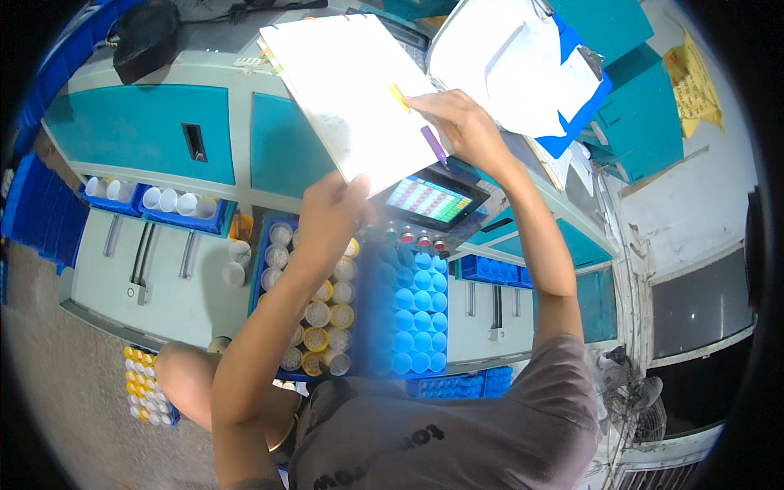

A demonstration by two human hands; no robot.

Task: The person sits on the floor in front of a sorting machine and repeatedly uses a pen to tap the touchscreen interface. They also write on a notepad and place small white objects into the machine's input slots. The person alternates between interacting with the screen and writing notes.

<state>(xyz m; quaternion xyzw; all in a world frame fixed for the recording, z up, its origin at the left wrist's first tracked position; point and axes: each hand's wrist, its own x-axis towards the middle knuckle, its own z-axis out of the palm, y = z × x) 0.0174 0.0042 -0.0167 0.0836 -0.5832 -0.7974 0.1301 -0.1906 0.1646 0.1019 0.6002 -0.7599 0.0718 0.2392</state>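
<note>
The left hand [327, 206] pinches the notebook [339, 86] at its near corner, thumb on top. The right hand [465, 122] bends over its right side by a purple pen [433, 144]; I can't tell its grip. The notebook's long side points away, over the tabletop's [222, 51] front edge.

The teal-panelled bench [147, 122] bears a black object [147, 39] at left and heaped papers [527, 82] at right.

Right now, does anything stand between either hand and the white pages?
Nothing visible does. The left hand grips the near corner of the white pages; the right hand reaches over their right edge, by a yellow tab. A purple pen shows beside that hand, clear of its fingertips.
</note>
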